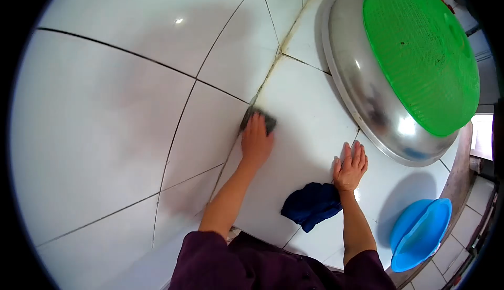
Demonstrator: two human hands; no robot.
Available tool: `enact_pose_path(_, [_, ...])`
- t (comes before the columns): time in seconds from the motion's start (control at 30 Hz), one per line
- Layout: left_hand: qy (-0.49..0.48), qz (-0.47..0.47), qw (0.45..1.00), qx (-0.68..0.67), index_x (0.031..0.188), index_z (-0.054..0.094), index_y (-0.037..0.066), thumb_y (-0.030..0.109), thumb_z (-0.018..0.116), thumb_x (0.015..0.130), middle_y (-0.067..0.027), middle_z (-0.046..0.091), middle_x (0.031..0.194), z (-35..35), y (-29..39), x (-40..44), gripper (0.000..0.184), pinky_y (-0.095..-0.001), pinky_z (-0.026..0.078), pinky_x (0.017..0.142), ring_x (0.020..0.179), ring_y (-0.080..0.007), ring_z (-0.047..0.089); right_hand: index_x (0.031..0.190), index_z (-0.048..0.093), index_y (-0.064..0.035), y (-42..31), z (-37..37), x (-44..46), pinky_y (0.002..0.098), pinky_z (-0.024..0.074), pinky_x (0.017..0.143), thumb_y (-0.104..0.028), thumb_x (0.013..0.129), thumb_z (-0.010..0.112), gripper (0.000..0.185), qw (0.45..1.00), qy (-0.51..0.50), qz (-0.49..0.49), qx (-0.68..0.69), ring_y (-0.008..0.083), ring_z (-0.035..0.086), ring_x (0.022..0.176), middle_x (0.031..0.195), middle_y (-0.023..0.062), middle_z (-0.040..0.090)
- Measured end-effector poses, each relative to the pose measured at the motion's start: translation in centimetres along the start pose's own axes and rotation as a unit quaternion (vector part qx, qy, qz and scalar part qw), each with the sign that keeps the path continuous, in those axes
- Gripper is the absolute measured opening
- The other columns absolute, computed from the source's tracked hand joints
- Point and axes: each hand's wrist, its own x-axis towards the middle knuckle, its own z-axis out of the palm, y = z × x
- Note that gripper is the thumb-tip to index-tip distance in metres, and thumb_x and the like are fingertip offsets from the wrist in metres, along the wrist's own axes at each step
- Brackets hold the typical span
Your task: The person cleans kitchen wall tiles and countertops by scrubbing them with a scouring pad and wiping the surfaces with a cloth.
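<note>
My left hand (256, 144) presses a dark grey-green scouring pad (270, 122) into the corner seam where the white tiled wall (121, 127) meets the tiled counter (291, 148). Its fingers lie over the pad, covering part of it. My right hand (351, 168) rests flat on the counter with fingers stretched out, holding nothing. Just beside that wrist lies a crumpled dark blue cloth (312, 206).
An upturned large metal basin (362, 85) stands at the upper right with a green plastic basket (420, 54) against it. Blue plastic basins (420, 235) sit near the counter's right edge. Yellowish stains run along the seam.
</note>
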Motion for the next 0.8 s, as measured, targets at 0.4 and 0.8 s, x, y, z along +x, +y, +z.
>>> enact_pose_path(0.4, [0.096, 0.297, 0.903, 0.295, 0.107, 0.058, -0.005, 0.004, 0.053, 0.081, -0.0214, 0.052, 0.122, -2.6, -2.0, 0.0, 0.027, -0.0444, 0.041, 0.095, 0.116, -0.0344, 0.049, 0.127, 0.052, -0.0160, 0.4, -0.1, -0.4, 0.0468, 0.0190, 0.110, -0.031, 0.084, 0.057, 0.046, 0.998, 0.021, 0.011, 0.056, 0.0289, 0.029, 0.133, 0.141, 0.0086, 0.038])
enact_pose_path(0.8, [-0.134, 0.288, 0.721, 0.616, 0.121, 0.057, -0.001, 0.020, 0.041, 0.090, -0.0179, 0.044, 0.138, -3.0, -4.5, 4.9, 0.041, -0.0488, 0.019, 0.109, 0.129, -0.0323, 0.037, 0.123, 0.055, -0.0137, 1.0, -0.1, -0.8, 0.0470, 0.0227, 0.108, -0.029, 0.081, 0.061, 0.045, 0.995, 0.053, 0.014, 0.080, 0.0298, 0.033, 0.131, 0.139, 0.0097, 0.041])
